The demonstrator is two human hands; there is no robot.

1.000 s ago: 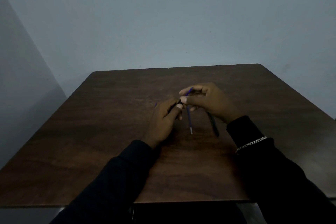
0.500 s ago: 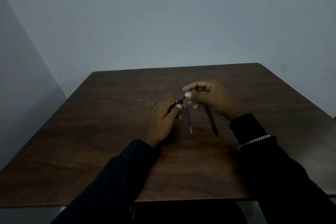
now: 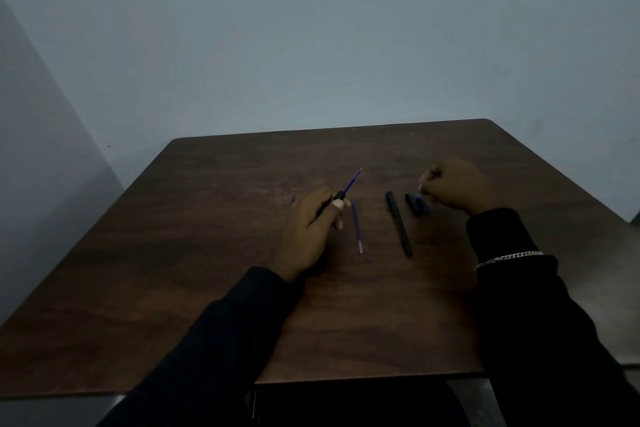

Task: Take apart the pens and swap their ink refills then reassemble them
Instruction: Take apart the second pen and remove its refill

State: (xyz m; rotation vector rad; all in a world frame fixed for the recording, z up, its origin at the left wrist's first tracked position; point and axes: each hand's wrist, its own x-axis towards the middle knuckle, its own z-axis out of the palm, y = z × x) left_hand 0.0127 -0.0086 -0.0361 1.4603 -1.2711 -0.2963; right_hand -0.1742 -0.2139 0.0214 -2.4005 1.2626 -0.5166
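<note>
Most of the black pen barrel [image 3: 333, 202] is buried inside the closed left hand [image 3: 309, 229]; only its mouth shows, with a thin blue ink refill [image 3: 352, 179] sticking out. The curled right hand [image 3: 453, 185] is motion-blurred, and whether its fingertips pinch anything cannot be told. The small dark cap-like piece with a blue end [image 3: 417, 203] just beside it is too dim to identify. A tiny blue speck [image 3: 293, 199] left of the left hand is too small to name. The dark wooden table [image 3: 173, 270] is cut off by both side edges.
</note>
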